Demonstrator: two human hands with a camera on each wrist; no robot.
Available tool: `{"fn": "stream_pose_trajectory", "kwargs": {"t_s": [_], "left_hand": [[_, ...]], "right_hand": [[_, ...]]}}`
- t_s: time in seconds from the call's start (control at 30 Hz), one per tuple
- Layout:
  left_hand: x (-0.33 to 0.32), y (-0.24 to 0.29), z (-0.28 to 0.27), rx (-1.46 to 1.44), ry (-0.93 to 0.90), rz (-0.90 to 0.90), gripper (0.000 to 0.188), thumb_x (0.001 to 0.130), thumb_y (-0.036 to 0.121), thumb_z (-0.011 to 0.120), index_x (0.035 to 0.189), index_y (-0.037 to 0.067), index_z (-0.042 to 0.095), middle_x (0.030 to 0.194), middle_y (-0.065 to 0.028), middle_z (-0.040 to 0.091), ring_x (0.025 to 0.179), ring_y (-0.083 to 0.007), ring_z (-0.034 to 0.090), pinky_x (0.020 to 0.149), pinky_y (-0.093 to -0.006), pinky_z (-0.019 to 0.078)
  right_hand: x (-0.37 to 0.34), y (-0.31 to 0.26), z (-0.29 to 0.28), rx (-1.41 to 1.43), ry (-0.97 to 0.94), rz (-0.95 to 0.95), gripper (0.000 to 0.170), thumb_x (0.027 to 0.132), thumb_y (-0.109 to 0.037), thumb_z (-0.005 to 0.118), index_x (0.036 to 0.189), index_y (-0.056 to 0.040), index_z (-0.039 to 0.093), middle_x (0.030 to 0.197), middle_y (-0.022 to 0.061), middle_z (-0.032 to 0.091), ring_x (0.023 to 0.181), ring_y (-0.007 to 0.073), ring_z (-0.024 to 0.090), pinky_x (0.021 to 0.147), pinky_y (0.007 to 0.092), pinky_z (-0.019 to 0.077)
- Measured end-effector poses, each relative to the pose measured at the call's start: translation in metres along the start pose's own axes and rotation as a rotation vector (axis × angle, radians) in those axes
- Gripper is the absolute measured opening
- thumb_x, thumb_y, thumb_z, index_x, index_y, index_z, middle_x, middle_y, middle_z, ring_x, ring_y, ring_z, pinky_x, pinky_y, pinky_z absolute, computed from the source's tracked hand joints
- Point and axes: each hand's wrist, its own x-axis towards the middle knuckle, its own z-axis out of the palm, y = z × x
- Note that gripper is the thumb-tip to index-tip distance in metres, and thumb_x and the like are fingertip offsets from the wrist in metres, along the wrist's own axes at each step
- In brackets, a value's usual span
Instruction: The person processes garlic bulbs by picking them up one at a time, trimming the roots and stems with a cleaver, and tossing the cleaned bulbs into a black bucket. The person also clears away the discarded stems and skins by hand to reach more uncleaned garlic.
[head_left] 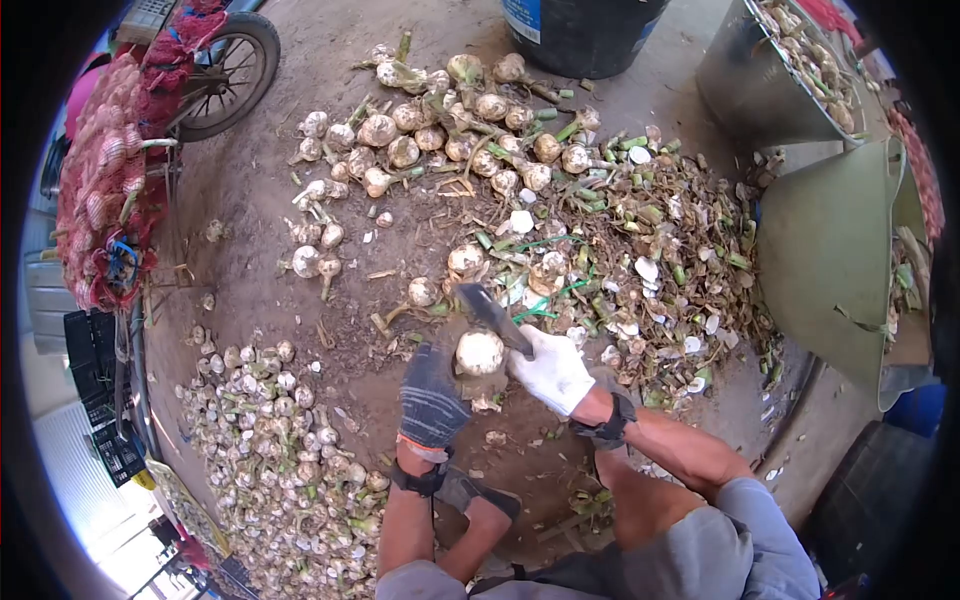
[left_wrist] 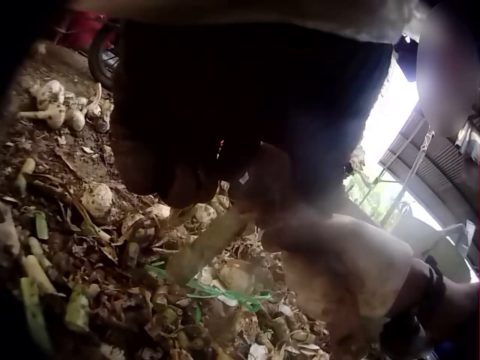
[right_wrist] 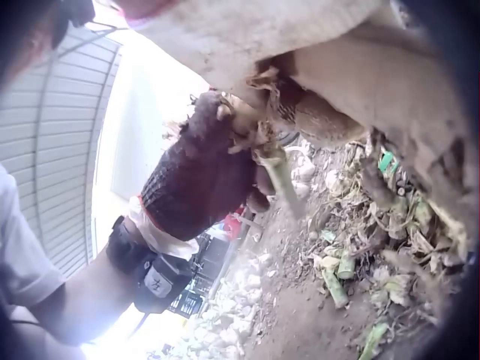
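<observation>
In a dark striped glove, my left hand (head_left: 432, 397) grips a garlic bulb (head_left: 480, 353) whose pale round face points up. My right hand (head_left: 552, 372), in a white glove, holds a knife (head_left: 486, 308) by its handle. The broad dark blade lies just beyond the bulb in the head view. Seen from the right wrist, the dark glove (right_wrist: 199, 169) has its fingers round the bulb, and a green stalk (right_wrist: 280, 180) hangs below. The left wrist view is mostly filled by the shadowed glove (left_wrist: 255, 97), with the blurred blade (left_wrist: 208, 246) below it.
Untrimmed garlic (head_left: 405, 150) lies ahead on the dirt floor. A large heap of trimmed bulbs (head_left: 290, 490) spreads at left, and stalk cuttings (head_left: 680, 250) at right. Buckets (head_left: 590, 40), a green container (head_left: 825, 265) and a wheeled cart with red net sacks (head_left: 105, 180) stand around.
</observation>
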Motion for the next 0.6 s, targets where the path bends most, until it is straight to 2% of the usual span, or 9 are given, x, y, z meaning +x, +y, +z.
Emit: {"fn": "stream_pose_trajectory", "kwargs": {"t_s": [0.07, 0.2, 0.27, 0.3, 0.37, 0.43, 0.47, 0.53, 0.6], "left_hand": [[-0.018, -0.019, 0.024, -0.271, 0.064, -0.001, 0.063, 0.084, 0.02, 0.082, 0.137, 0.003, 0.053, 0.125, -0.0116, 0.063, 0.107, -0.021, 0.066, 0.094, -0.0369, 0.0556], [-0.035, -0.01, 0.047, -1.446, 0.105, -0.528, 0.042, 0.087, 0.019, 0.08, 0.12, 0.003, 0.06, 0.11, -0.0084, 0.064, 0.098, -0.0226, 0.066, 0.086, -0.0418, 0.057], [-0.05, -0.036, 0.077, -1.911, 0.151, -0.6, 0.05, 0.086, 0.033, 0.079, 0.12, 0.004, 0.057, 0.101, -0.0077, 0.063, 0.086, -0.0173, 0.061, 0.072, -0.0308, 0.0559], [-0.039, -0.008, 0.05, -1.952, 0.056, -0.482, 0.052, 0.091, 0.049, 0.069, 0.114, 0.004, 0.057, 0.09, -0.0053, 0.061, 0.076, -0.0158, 0.056, 0.06, -0.0285, 0.0515], [-0.078, -0.054, 0.03, -2.091, 0.546, -0.25, 0.06, 0.097, 0.059, 0.055, 0.114, 0.002, 0.057, 0.086, -0.0049, 0.061, 0.071, -0.0154, 0.056, 0.059, -0.0315, 0.0523], [-0.05, -0.027, -0.079, -2.198, -0.091, 0.542, 0.064, 0.099, 0.061, 0.05, 0.12, 0.001, 0.057, 0.086, -0.0057, 0.063, 0.07, -0.0144, 0.058, 0.058, -0.0329, 0.0532], [-0.069, -0.054, -0.1, -2.017, 0.085, 0.658, 0.066, 0.101, 0.061, 0.048, 0.129, 0.001, 0.055, 0.096, -0.011, 0.068, 0.077, -0.0164, 0.065, 0.062, -0.0351, 0.0563], [-0.067, -0.075, -0.093, -1.823, 0.393, 0.697, 0.064, 0.103, 0.055, 0.048, 0.134, 0.0, 0.053, 0.105, -0.0143, 0.069, 0.082, -0.0184, 0.068, 0.066, -0.035, 0.0582], [-0.041, -0.074, -0.08, -1.625, 0.522, 0.166, 0.052, 0.105, 0.044, 0.051, 0.134, 0.001, 0.053, 0.109, -0.0131, 0.068, 0.092, -0.0222, 0.068, 0.079, -0.0381, 0.0575]], "right_hand": [[0.001, 0.014, 0.012, -0.046, 0.064, -0.159, 0.021, 0.09, -0.022, 0.062, 0.105, -0.0073, 0.066, 0.083, 0.019, 0.068, 0.076, 0.036, 0.069, 0.069, 0.0437, 0.0545], [-0.009, 0.025, 0.014, -0.251, 0.129, -0.488, 0.026, 0.085, -0.014, 0.064, 0.11, -0.0096, 0.069, 0.087, 0.0156, 0.069, 0.081, 0.0341, 0.069, 0.071, 0.0436, 0.0561], [-0.012, 0.024, 0.007, -0.275, 0.141, -0.5, 0.022, 0.083, -0.012, 0.064, 0.104, -0.0088, 0.068, 0.088, 0.0131, 0.069, 0.082, 0.0334, 0.069, 0.071, 0.0434, 0.0563], [-0.009, 0.027, 0.003, -0.323, 0.099, -0.462, 0.018, 0.084, -0.013, 0.063, 0.101, -0.0082, 0.067, 0.085, 0.0135, 0.068, 0.08, 0.0343, 0.069, 0.071, 0.044, 0.0561], [0.005, 0.047, 0.001, -0.553, -0.114, -0.199, 0.013, 0.087, -0.018, 0.062, 0.093, -0.007, 0.064, 0.077, 0.015, 0.066, 0.075, 0.0366, 0.068, 0.068, 0.0457, 0.0553], [0.005, 0.076, 0.003, -0.493, -0.02, -0.19, 0.014, 0.09, -0.02, 0.06, 0.09, -0.0065, 0.063, 0.076, 0.0174, 0.066, 0.075, 0.0381, 0.068, 0.068, 0.0473, 0.0542], [-0.003, 0.079, 0.003, -0.445, 0.016, -0.193, 0.015, 0.091, -0.02, 0.059, 0.089, -0.0062, 0.062, 0.077, 0.0181, 0.067, 0.076, 0.0383, 0.068, 0.068, 0.0477, 0.054], [-0.003, 0.074, 0.004, -0.322, 0.079, -0.167, 0.017, 0.093, -0.023, 0.057, 0.092, -0.0062, 0.062, 0.079, 0.0194, 0.068, 0.077, 0.0392, 0.068, 0.069, 0.0488, 0.0534], [0.002, 0.07, 0.008, -0.288, 0.029, 0.012, 0.021, 0.093, -0.026, 0.057, 0.097, -0.0067, 0.063, 0.08, 0.0202, 0.068, 0.078, 0.0403, 0.068, 0.07, 0.0492, 0.0528]]}}
